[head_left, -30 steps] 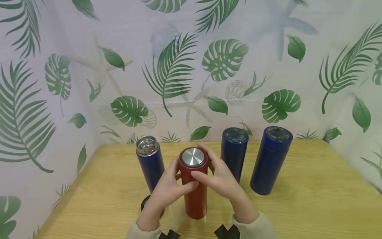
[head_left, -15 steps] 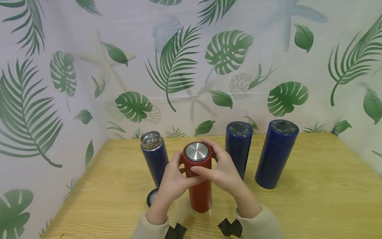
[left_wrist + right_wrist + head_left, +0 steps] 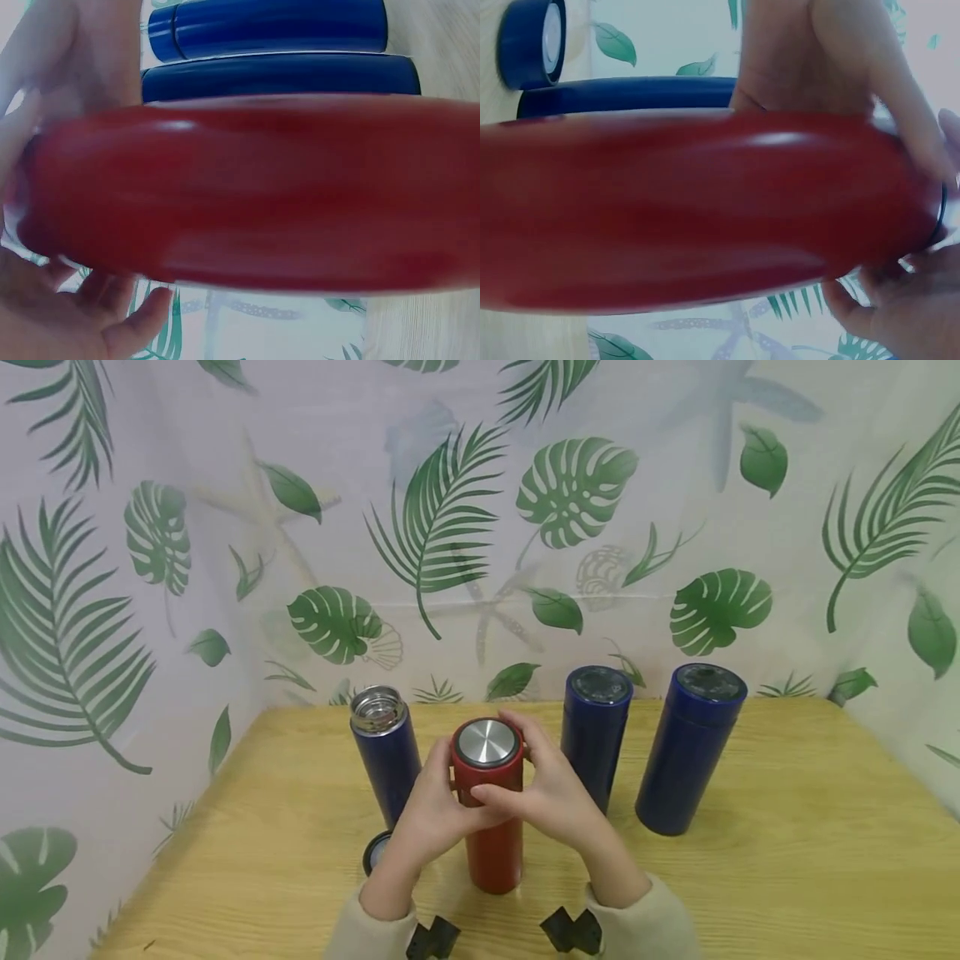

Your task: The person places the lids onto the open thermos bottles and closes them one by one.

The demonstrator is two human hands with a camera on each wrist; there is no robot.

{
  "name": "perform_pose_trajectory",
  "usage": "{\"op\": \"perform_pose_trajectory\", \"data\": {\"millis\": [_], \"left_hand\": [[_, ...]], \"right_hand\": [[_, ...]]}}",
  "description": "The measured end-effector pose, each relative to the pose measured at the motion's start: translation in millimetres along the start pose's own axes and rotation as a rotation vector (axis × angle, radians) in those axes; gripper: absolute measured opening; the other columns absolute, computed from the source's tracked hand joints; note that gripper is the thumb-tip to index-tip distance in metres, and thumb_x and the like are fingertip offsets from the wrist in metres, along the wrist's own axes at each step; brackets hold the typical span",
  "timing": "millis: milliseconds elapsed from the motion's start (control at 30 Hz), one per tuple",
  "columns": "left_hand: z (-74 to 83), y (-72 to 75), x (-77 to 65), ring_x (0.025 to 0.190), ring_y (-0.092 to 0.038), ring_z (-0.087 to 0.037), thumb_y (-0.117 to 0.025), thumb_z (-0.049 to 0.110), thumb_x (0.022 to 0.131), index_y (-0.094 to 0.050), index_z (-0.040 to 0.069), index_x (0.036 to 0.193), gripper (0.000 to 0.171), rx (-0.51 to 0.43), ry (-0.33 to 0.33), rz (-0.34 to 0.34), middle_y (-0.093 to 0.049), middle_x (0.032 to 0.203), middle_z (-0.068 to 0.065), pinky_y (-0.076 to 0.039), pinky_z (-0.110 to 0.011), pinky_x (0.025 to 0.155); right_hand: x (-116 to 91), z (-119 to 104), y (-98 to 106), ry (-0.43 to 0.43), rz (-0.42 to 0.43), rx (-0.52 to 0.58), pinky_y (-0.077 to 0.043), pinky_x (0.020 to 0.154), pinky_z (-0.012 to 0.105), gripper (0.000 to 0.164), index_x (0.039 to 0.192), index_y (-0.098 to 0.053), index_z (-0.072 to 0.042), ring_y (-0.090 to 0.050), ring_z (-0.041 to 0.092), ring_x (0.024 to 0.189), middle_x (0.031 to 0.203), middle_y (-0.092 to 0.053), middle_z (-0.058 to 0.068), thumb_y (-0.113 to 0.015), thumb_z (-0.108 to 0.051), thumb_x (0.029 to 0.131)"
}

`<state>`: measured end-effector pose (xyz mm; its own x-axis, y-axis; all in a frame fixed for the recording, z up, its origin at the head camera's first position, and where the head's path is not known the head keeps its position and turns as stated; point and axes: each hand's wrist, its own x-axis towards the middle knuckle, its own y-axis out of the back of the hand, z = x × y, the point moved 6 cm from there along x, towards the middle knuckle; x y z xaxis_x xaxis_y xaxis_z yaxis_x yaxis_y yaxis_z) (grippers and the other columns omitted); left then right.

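A red thermos bottle (image 3: 495, 856) stands upright on the wooden table, its lid (image 3: 487, 742) topped with brushed silver inside a dark ring. My left hand (image 3: 435, 814) grips the upper part from the left, thumb across the front. From the other side my right hand (image 3: 551, 789) curls round the same upper part, its thumb lying above the left one. The bottle's red body (image 3: 285, 195) fills much of the left wrist view. In the right wrist view, too, the right-hand fingers (image 3: 855, 307) wrap its top end. The far fingertips are partly hidden behind the bottle.
An uncapped blue thermos (image 3: 386, 760) with a steel mouth stands left of the red one. Its dark-rimmed cap (image 3: 377, 850) lies beside my left wrist. Two capped blue thermoses, one nearer (image 3: 596, 735) and one farther right (image 3: 690, 752), stand on the table (image 3: 795, 860). Leaf-print cloth hangs behind.
The head view has shifted slightly, moving the whole scene up and right. Both hands keep their hold on the red thermos; the thumbs now overlap more at its front.
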<state>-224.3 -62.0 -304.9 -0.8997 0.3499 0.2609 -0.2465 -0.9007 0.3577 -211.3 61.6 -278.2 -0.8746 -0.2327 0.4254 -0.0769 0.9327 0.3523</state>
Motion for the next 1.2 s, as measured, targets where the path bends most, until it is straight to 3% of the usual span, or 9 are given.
{"op": "perform_pose_trajectory", "data": {"millis": [100, 200, 600, 867, 1000, 1200], "left_hand": [[0.1, 1.7, 2.9, 0.110, -0.044, -0.019, -0.075, 0.017, 0.071, -0.032, 0.015, 0.131, 0.074, -0.059, -0.008, -0.094, -0.045, 0.123, -0.003, -0.039, -0.041, 0.088], [0.5, 6.7, 5.3, 0.110, -0.046, -0.020, -0.072, 0.011, 0.073, -0.033, 0.014, 0.132, 0.071, -0.085, -0.017, -0.131, -0.047, 0.122, -0.003, -0.041, -0.041, 0.087], [-4.6, 18.7, -4.2, 0.105, -0.050, -0.023, -0.076, 0.017, 0.069, -0.042, 0.012, 0.126, 0.067, -0.064, 0.050, -0.050, -0.051, 0.117, -0.005, -0.045, -0.039, 0.081], [-3.7, 23.5, -12.3, 0.103, -0.051, -0.021, -0.080, 0.019, 0.065, -0.045, 0.010, 0.120, 0.066, -0.014, 0.086, -0.008, -0.054, 0.112, -0.005, -0.045, -0.039, 0.081], [-0.6, 20.3, -12.4, 0.103, -0.050, -0.020, -0.081, 0.018, 0.063, -0.045, 0.008, 0.119, 0.067, -0.016, 0.101, 0.016, -0.055, 0.111, -0.005, -0.044, -0.041, 0.083], [4.9, 6.3, -3.2, 0.103, -0.050, -0.021, -0.080, 0.018, 0.064, -0.044, 0.007, 0.119, 0.067, -0.065, 0.070, 0.013, -0.054, 0.112, -0.006, -0.045, -0.040, 0.082]], "right_hand": [[3, 0, 1, 0.033, -0.050, 0.066, -0.034, 0.093, 0.045, 0.073, 0.134, -0.028, -0.001, -0.044, 0.025, 0.113, 0.127, -0.042, 0.012, -0.070, -0.006, 0.074], [7, -1, 0, 0.057, -0.055, 0.107, -0.035, 0.093, 0.043, 0.072, 0.134, -0.028, 0.001, -0.045, 0.025, 0.113, 0.127, -0.042, 0.014, -0.069, -0.004, 0.075], [4, -1, -13, 0.003, 0.018, 0.101, -0.035, 0.092, 0.044, 0.069, 0.129, -0.038, -0.001, -0.049, 0.021, 0.107, 0.115, -0.054, 0.010, -0.073, -0.007, 0.071], [-1, -5, -20, -0.033, 0.060, 0.080, -0.035, 0.093, 0.044, 0.068, 0.127, -0.040, -0.003, -0.050, 0.018, 0.106, 0.115, -0.054, 0.008, -0.076, -0.012, 0.069], [-3, -8, -15, -0.028, 0.059, 0.058, -0.036, 0.092, 0.043, 0.067, 0.126, -0.042, -0.002, -0.051, 0.016, 0.103, 0.112, -0.055, 0.007, -0.076, -0.012, 0.069], [-1, -10, 3, -0.011, 0.066, 0.001, -0.037, 0.091, 0.043, 0.066, 0.124, -0.043, -0.002, -0.051, 0.016, 0.102, 0.110, -0.056, 0.006, -0.076, -0.008, 0.067]]}}
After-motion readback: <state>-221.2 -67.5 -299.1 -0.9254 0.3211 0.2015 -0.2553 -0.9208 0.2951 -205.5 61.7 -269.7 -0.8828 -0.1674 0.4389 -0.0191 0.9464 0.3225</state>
